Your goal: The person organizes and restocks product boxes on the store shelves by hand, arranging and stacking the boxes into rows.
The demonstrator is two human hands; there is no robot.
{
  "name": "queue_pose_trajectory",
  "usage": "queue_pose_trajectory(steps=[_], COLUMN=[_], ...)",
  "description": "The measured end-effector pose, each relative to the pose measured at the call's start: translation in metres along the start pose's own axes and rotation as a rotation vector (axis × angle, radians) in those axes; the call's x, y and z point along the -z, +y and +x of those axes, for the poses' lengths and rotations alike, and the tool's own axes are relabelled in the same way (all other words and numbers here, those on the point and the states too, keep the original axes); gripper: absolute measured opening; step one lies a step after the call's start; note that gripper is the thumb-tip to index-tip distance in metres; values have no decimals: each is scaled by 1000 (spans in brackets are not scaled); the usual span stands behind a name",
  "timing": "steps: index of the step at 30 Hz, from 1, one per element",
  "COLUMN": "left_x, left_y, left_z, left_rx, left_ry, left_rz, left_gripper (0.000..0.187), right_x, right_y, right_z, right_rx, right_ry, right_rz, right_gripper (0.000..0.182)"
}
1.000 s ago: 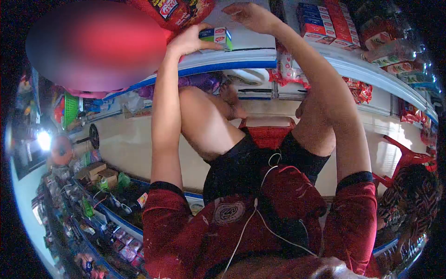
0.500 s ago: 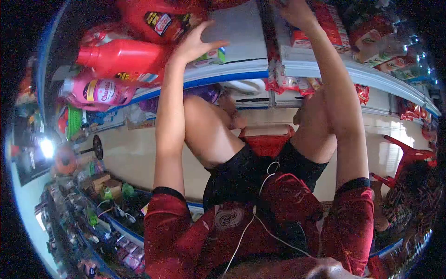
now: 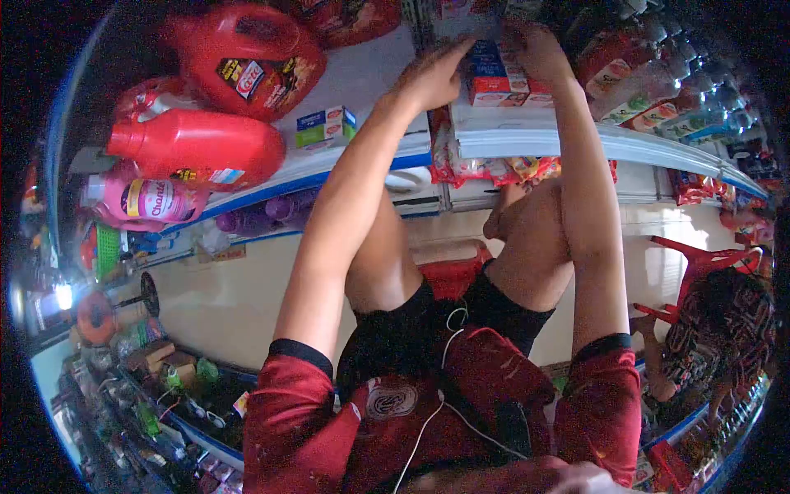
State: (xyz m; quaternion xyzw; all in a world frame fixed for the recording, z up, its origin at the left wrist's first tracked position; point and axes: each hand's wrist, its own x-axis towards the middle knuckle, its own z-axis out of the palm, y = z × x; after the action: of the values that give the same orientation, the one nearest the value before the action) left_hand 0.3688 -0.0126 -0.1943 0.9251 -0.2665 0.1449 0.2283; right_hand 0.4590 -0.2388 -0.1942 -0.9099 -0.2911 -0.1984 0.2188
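My left hand (image 3: 432,80) reaches over the shelf from the left, its index finger stretched out and thumb apart, holding nothing I can see. Its fingertip is at the upper left edge of a group of small blue, white and red boxes (image 3: 496,78). Above the same boxes, at their right side, is my right hand (image 3: 536,56). Its fingers bend inward in the dim light, too dark to show whether they grip a box. Left of my left forearm, a small green and blue box (image 3: 325,126) stands alone on the shelf (image 3: 374,82).
Large red jugs (image 3: 251,66), a red bottle lying on its side (image 3: 197,146) and a pink bottle (image 3: 152,198) crowd the left. Clear and red bottles (image 3: 638,82) line the right. Red packets (image 3: 527,169) fill the lower shelf. A person (image 3: 712,329) sits at right near a red chair (image 3: 699,263).
My left hand has moved right, from beside the red jugs to the boxes. My right hand has come in over the boxes' right side. The view has shifted slightly.
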Motion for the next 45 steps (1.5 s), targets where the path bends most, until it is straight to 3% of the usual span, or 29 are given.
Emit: queue_pose_trajectory(steps=[6,8,10,14,16,18,19,20,21,23,24,25,26,28,30,31,39,41,45], left_x=[1,2,-3,4,13,26,38,52,64,93,115,114,115,126,135,137,120,125,129], left_y=[-8,-12,-22,-37,-47,-62,-65,-70,-76,-76,-66,-84,-101,-103,-102,-103,-117,-110,-89], left_z=[0,-2,-4,-13,-20,-34,-41,-47,-56,-79,-88,-97,-111,-129,-141,-144,-148,-141,-136], left_rx=[103,119,141,142,183,119,126,128,130,281,390,253,291,286,316,334,317,507,537], left_ry=[-201,-178,-155,-66,-57,135,136,185,234,178,139,231,205,216,160,102,-16,-197,-160], left_rz=[-98,-72,-50,-107,-141,-51,-46,-43,-40,-83,-58,-126,-101,-80,-60,-38,-46,-71,-26], left_gripper=[66,65,65,60,59,57,57,55,53,47,45,41,40,37,36,35,31,41,47], right_x=[1,3,8,-12,-12,-8,-8,-20,-24,-31,-37,-43,-49,-76,-86,-81,-114,-123,-113], right_y=[-5,-12,-23,-20,-37,-74,-91,-96,-111,-151,-165,-180,-193,-201,-213,-218,-204,-197,-197], right_z=[-5,-5,1,11,21,25,28,36,41,45,44,45,44,44,43,41,32,30,26], right_rx=[118,103,-103,33,144,130,111,267,276,145,177,237,293,420,182,220,190,185,142], right_ry=[-54,-13,-234,-198,-151,-137,-114,-16,-19,-102,-89,-64,-43,31,-317,-378,-500,-486,-518], right_rz=[-23,-38,-40,-217,100,83,58,73,79,230,265,386,508,444,609,512,612,635,811], right_gripper=[32,34,39,39,37,36,35,35,35,33,31,31,31,33,32,32,31,31,33])
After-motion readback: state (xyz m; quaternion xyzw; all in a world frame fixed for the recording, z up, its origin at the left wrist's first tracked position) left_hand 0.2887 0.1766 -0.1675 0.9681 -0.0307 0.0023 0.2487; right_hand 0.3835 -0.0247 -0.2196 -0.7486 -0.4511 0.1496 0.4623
